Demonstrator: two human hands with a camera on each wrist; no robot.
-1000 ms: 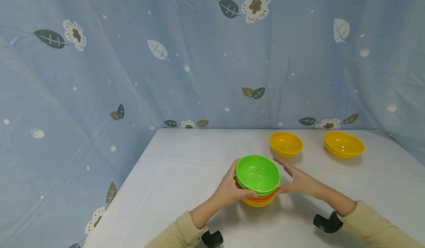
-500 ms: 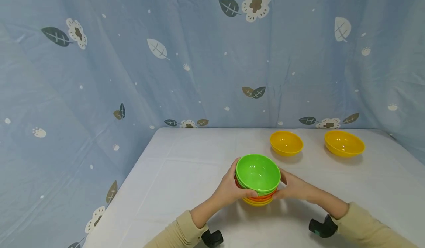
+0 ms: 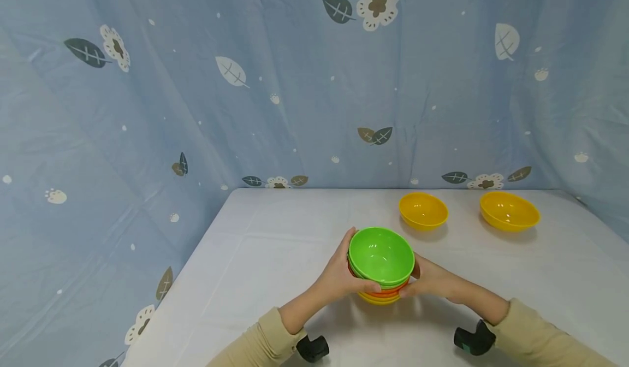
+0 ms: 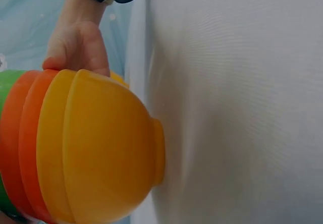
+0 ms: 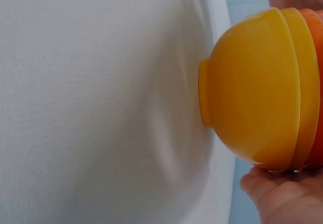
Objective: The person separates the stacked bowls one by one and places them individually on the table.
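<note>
Blue fabric [image 3: 295, 83] printed with leaves, flowers and paw prints hangs behind and to the left of a table covered in white cloth [image 3: 265, 236].

Stack of bowls [image 3: 382, 258]: located toward the near side of the table, between my two hands. Its long axis is upright. All openings face up, and the narrow foot of the lowest bowl points down toward the cloth; whether the foot touches it, I cannot tell.

Nesting order, top to bottom: green bowls [image 3: 380, 249], orange bowls [image 4: 29, 143], yellow bowls [image 4: 108, 143]. Two rims show in each colour. Each bowl seats inside the one below, leaving a narrow band of wall exposed. The uppermost green interior is in plain view, glossy, with small highlights at its base.

Left hand [image 3: 344, 277]: I grip the left side of the stack. Thumb lies across the front, below the top rim; fingers wrap the far left side.

Right hand [image 3: 432, 279]: I grip the right side. Thumb bears on the front right, near the lower rims; fingers pass behind, partly hidden. Both grips are spread part-way, curved to the walls.

Far side of the table: a small yellow bowl [image 3: 423, 212] and a wider yellow bowl [image 3: 509, 212] stand apart, openings up, glossy inner surfaces visible.
</note>
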